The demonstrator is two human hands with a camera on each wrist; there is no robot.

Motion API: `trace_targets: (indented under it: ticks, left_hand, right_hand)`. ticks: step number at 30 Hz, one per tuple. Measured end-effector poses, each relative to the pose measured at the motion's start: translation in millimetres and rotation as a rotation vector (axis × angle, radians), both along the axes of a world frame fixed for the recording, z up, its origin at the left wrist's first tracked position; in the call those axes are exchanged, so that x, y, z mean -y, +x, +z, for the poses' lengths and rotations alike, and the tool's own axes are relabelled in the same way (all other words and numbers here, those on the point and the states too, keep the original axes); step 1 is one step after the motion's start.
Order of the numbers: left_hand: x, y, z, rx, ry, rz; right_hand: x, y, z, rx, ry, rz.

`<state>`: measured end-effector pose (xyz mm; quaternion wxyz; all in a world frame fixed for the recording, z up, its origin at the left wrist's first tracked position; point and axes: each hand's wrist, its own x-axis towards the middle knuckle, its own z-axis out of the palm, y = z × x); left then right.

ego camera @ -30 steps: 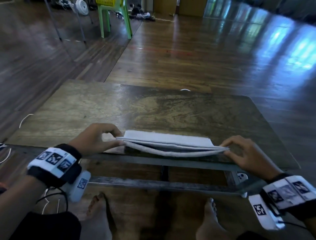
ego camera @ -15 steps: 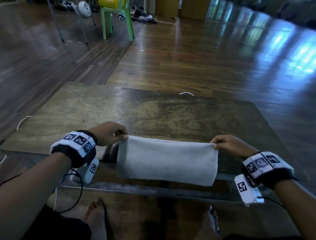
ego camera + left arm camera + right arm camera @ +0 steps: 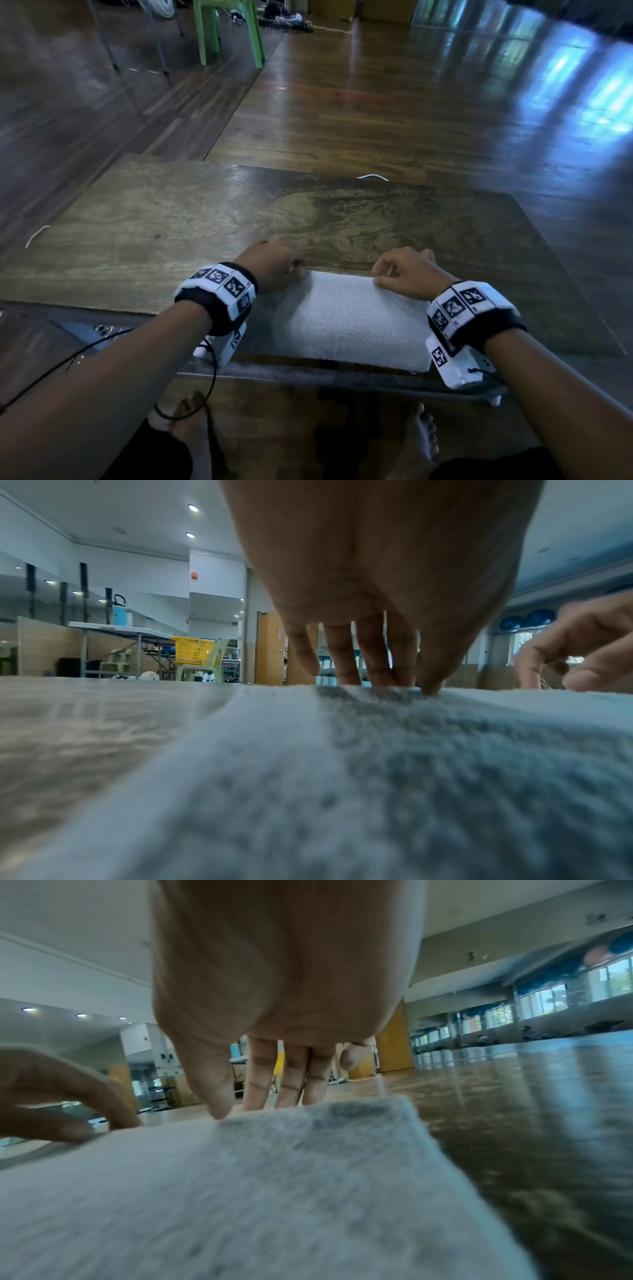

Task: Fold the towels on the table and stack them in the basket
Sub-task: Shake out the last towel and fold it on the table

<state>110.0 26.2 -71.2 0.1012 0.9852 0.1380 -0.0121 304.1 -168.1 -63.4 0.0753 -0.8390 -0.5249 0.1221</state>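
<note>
A grey-white towel (image 3: 337, 320) lies folded flat on the wooden table (image 3: 171, 222), at its near edge. My left hand (image 3: 295, 270) pinches the towel's far left corner with curled fingers. My right hand (image 3: 381, 278) pinches the far edge to the right of it. In the left wrist view my left hand (image 3: 411, 686) has its thumb on top of the towel (image 3: 377, 777) and its fingers behind the edge. The right wrist view shows my right hand (image 3: 240, 1110) holding the towel (image 3: 240, 1191) the same way. A yellow basket (image 3: 193, 650) stands far off on a green chair.
The green chair (image 3: 227, 32) stands on the wooden floor beyond the table's far left. A white cable (image 3: 371, 176) lies at the table's far edge. My bare feet (image 3: 423, 442) are under the table's metal frame. No other towel shows on the table.
The towel hung from both hands in front of the table edge half a second ago; now it lies flat on the table. Both hands have moved forward and closer together.
</note>
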Motion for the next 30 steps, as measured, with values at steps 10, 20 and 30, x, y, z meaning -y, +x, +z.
trace_targets:
  ticks: [10,20,30]
  left_hand:
    - [2,9,-5,-0.003,-0.04,0.077]
    - [-7,4,-6,-0.054,0.0,0.147]
    - [-1,-43,-1,0.026,0.219,0.272]
  right_hand:
    - [-6,-7,-6,-0.018,-0.012,0.031]
    - [2,-1,-8,0.1,-0.011,-0.041]
    - [48,-10,-10,0.366,0.056,-0.17]
